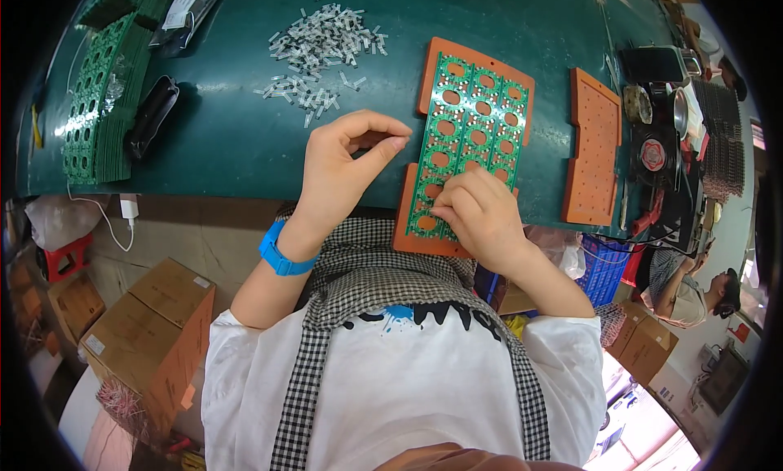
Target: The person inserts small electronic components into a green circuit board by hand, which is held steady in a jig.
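A green circuit board panel [459, 149] with rows of oval holes lies on an orange fixture plate [405, 203] at the table's front edge. My right hand [487, 218] rests over the panel's lower part, its thumb and forefinger pinched close to the board. Anything between those fingertips is too small to make out. Just left of the panel, my left hand [342, 165] hovers with thumb and forefinger tips together; what they hold, if anything, cannot be told. Beyond it lies a loose pile of small whitish, translucent strip-like parts [328, 39].
A tall stack of green circuit boards [102, 104] stands at the left, beside a black open case [155, 116]. Another orange plate [594, 149] lies to the right. Past it are tins, a round black device [652, 154] and tools. Cardboard boxes [151, 316] sit below left.
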A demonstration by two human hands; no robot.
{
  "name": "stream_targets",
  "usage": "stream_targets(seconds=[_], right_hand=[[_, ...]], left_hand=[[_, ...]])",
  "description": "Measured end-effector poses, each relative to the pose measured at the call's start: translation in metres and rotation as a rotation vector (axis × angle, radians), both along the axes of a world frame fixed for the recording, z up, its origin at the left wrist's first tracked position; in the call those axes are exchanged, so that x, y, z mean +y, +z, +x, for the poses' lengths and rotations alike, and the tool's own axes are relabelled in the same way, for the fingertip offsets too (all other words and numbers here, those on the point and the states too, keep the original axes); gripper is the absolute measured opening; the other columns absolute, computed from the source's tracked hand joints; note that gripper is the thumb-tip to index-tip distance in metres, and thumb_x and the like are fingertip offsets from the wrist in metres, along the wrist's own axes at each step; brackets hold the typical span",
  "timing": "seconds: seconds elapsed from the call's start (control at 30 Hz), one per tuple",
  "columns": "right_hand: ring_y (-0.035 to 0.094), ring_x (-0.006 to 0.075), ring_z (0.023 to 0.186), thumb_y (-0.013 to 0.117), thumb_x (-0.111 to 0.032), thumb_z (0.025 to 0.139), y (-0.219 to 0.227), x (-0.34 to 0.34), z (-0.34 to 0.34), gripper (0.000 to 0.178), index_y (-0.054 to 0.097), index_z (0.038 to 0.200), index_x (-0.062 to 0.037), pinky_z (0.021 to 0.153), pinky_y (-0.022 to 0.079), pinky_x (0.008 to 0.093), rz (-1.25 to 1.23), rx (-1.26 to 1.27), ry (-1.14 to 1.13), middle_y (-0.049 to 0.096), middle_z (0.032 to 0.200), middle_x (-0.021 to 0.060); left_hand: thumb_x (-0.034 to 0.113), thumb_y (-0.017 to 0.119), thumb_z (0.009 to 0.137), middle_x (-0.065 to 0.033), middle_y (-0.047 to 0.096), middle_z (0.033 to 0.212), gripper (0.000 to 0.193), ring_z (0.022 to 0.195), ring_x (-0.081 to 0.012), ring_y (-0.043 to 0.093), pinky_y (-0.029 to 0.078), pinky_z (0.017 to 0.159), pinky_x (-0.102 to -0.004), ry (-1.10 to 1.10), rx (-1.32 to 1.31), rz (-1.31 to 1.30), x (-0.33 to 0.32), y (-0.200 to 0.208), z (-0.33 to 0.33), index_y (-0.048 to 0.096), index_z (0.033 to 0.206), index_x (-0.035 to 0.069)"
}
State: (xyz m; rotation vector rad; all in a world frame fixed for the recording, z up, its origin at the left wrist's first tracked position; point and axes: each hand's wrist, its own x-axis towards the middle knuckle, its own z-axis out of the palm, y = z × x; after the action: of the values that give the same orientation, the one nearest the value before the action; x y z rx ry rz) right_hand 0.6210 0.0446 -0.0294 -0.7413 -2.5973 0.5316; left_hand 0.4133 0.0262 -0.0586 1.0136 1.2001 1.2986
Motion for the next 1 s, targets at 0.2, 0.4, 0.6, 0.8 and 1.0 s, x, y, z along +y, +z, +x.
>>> stream_targets(seconds=[0.2,0.4,0.6,0.8,1.0], right_hand=[[0.057,0.0261,0.077,0.073,-0.006,0.07,0.002,0.0,0.003,0.022,0.056,0.083,-0.0043,0.065,0.046,0.0359,-0.034,-0.002,-0.01,0.057,0.083,0.0071],[0.056,0.0257,0.075,0.073,-0.007,0.069,-0.001,0.001,0.002,0.024,0.054,0.083,-0.0038,0.062,0.046,0.0352,-0.014,0.002,0.019,0.055,0.083,0.0072],[0.056,0.0243,0.073,0.072,-0.012,0.069,-0.001,-0.006,0.002,0.026,0.051,0.081,-0.0039,0.062,0.046,0.0349,0.137,-0.018,0.033,0.053,0.081,0.0075],[0.056,0.0237,0.074,0.072,-0.013,0.07,-0.002,-0.006,0.003,0.025,0.051,0.08,-0.0039,0.064,0.046,0.0346,0.183,-0.004,0.045,0.053,0.081,0.0075],[0.057,0.0227,0.075,0.071,-0.013,0.07,0.003,-0.006,0.003,0.02,0.056,0.078,-0.0041,0.065,0.046,0.0336,0.2,-0.027,0.069,0.054,0.083,0.0071]], left_hand=[[-0.003,0.064,0.083,-0.0044,0.067,0.088,0.008,0.083,-0.0101,0.063,0.051,0.076,-0.0238,-0.035,-0.042,0.013,-0.002,0.002,0.0,0.068,0.09,-0.002],[-0.003,0.064,0.083,-0.0051,0.067,0.088,0.009,0.083,-0.0103,0.063,0.051,0.077,-0.0238,-0.043,-0.098,-0.013,-0.002,0.0,0.0,0.067,0.091,-0.003],[-0.004,0.063,0.084,-0.0066,0.067,0.088,0.015,0.084,-0.01,0.064,0.052,0.076,-0.0215,-0.073,-0.154,-0.067,-0.005,0.005,0.003,0.066,0.098,-0.004],[-0.004,0.061,0.085,-0.008,0.067,0.088,0.027,0.084,-0.01,0.064,0.051,0.075,-0.0208,-0.143,-0.245,-0.081,-0.005,0.011,0.003,0.061,0.112,-0.004],[-0.004,0.061,0.085,-0.008,0.068,0.087,0.033,0.083,-0.0096,0.064,0.051,0.073,-0.0202,-0.151,-0.241,-0.11,-0.007,0.015,0.004,0.056,0.118,-0.003]])
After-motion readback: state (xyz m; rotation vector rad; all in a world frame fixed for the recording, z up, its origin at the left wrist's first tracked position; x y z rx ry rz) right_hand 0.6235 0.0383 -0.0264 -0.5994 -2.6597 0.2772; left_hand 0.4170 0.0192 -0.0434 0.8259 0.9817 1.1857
